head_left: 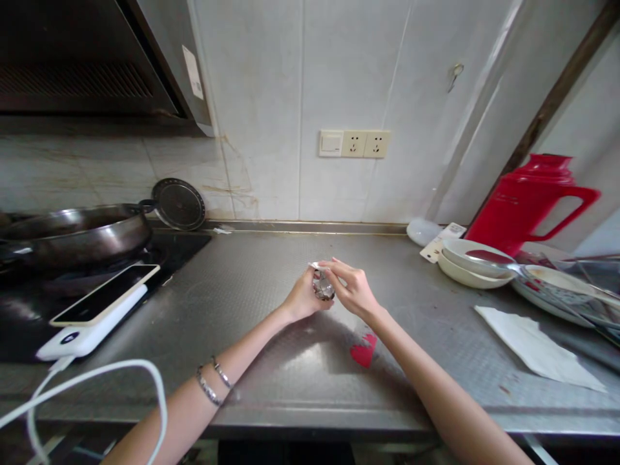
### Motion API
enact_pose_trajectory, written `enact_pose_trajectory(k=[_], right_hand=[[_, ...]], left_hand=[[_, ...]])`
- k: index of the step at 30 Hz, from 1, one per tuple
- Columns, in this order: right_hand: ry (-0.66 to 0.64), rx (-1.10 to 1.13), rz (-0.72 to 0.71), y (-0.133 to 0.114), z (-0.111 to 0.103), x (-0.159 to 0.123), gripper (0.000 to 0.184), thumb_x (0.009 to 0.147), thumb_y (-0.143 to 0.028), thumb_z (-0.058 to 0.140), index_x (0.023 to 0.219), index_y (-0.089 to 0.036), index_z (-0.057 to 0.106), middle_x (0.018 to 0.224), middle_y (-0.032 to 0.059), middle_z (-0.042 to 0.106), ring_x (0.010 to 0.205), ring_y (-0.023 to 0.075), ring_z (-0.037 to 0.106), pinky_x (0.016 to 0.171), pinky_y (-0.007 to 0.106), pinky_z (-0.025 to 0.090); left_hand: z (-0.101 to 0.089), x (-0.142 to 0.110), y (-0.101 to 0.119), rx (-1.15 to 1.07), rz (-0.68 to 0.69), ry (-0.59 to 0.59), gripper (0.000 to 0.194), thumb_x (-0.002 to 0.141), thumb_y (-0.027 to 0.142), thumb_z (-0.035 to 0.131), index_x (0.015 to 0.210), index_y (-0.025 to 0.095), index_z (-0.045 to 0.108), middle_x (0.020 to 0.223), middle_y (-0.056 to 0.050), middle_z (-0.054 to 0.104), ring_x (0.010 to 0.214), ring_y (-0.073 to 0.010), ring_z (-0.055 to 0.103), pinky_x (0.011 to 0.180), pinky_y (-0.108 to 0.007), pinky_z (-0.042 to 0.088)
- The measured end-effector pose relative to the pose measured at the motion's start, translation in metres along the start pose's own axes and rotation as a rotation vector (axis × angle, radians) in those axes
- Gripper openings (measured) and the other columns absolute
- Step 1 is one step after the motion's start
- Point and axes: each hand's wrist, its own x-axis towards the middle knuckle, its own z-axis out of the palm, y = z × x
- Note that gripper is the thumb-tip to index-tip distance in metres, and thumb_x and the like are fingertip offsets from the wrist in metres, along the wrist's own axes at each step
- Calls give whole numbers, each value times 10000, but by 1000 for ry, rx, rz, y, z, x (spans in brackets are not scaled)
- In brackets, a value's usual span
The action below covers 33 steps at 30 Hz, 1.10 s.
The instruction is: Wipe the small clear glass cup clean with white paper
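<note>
Curled left hand (301, 298) gripping small shiny object (323, 288) over steel counter (242, 278); right hand (354, 288) touching white scrap (316, 265) at its top, pinch unclear. Object probably proving light, stiff, slippery, perhaps fragile; sides offering surer hold than top.

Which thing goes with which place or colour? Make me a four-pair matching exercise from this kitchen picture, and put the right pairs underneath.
Things
1. Thermos jug
2. Smartphone
3. Small silvery object
4. Paper napkin

Places or colours
A. Held in the left hand, beside the right hand
B. White, lying on the counter at the right
C. Lying on a white power bank
D. Red, standing behind the bowls

Right pairs: 1-D, 2-C, 3-A, 4-B
</note>
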Motion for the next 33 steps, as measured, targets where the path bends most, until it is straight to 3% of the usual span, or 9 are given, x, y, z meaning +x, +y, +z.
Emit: enact_pose_trajectory(k=[6, 8, 11, 13, 15, 17, 23, 28, 33], right_hand=[[-62, -4, -66, -8, 1, -3, 272, 901, -332, 480, 1037, -280, 709, 1073, 7, 706, 1063, 227, 635, 1081, 484, 360], [-42, 28, -47, -14, 1, -4, 274, 901, -352, 479, 972, -269, 730, 992, 5, 727, 1044, 244, 644, 1054, 475, 389], [104, 69, 81, -17, 1, -4, 329, 897, -400, 484, 813, -223, 748, 783, 15, 729, 951, 278, 673, 920, 429, 489], [268, 58, 183, -14, -2, -1, 371, 895, -429, 481, 779, -190, 739, 704, 20, 707, 851, 272, 685, 793, 378, 530], [421, 21, 232, -9, -6, 2, 370, 896, -437, 475, 849, -177, 734, 740, 25, 714, 805, 244, 679, 738, 341, 533], [474, -17, 212, -1, -8, 5, 343, 900, -421, 475, 974, -189, 717, 893, 41, 731, 879, 227, 669, 794, 332, 521], [119, 37, 160, 11, -3, 2, 323, 909, -395, 472, 1062, -224, 699, 1027, 47, 725, 926, 218, 678, 813, 324, 530], [100, 81, 132, 6, -1, -2, 312, 923, -377, 460, 1089, -240, 686, 1134, 48, 687, 1019, 230, 656, 888, 359, 518], [94, 15, -17, 2, -1, -5, 296, 941, -305, 434, 1108, -241, 670, 1181, 61, 663, 1121, 224, 607, 971, 385, 484]], left_hand=[[-1, 4, 9, 21, 86, -11, 583, 578, 130, 731, 1131, 183, 556, 1135, -85, 619, 1048, -237, 577, 923, -362, 465], [-2, 6, 9, -12, 28, -7, 566, 581, 165, 745, 1114, 186, 557, 1095, -81, 630, 1019, -239, 587, 850, -360, 508], [-3, 7, 9, -139, -159, 21, 669, 595, 255, 766, 1190, 182, 469, 1007, -71, 635, 838, -206, 621, 579, -285, 537], [-3, 6, 9, -210, -195, 36, 720, 579, 278, 787, 1199, 177, 433, 1004, -67, 623, 779, -178, 612, 496, -230, 506], [-1, 4, 11, -248, -189, 47, 752, 547, 266, 811, 1187, 173, 427, 1009, -64, 612, 745, -150, 597, 477, -203, 491], [1, 2, 14, -279, -195, 37, 773, 530, 247, 822, 1186, 173, 420, 981, -51, 608, 683, -119, 577, 466, -195, 481], [3, 0, 20, -288, -153, 21, 748, 550, 219, 813, 1188, 164, 427, 787, 26, 565, 527, -60, 492, 449, -190, 471], [2, 0, 28, -259, -155, 62, 711, 543, 209, 812, 1161, 174, 462, 822, 10, 581, 586, -84, 541, 444, -174, 477], [2, 1, 30, -237, -234, 108, 659, 553, 215, 794, 1135, 178, 487, 906, -35, 615, 708, -149, 601, 409, -174, 481]])
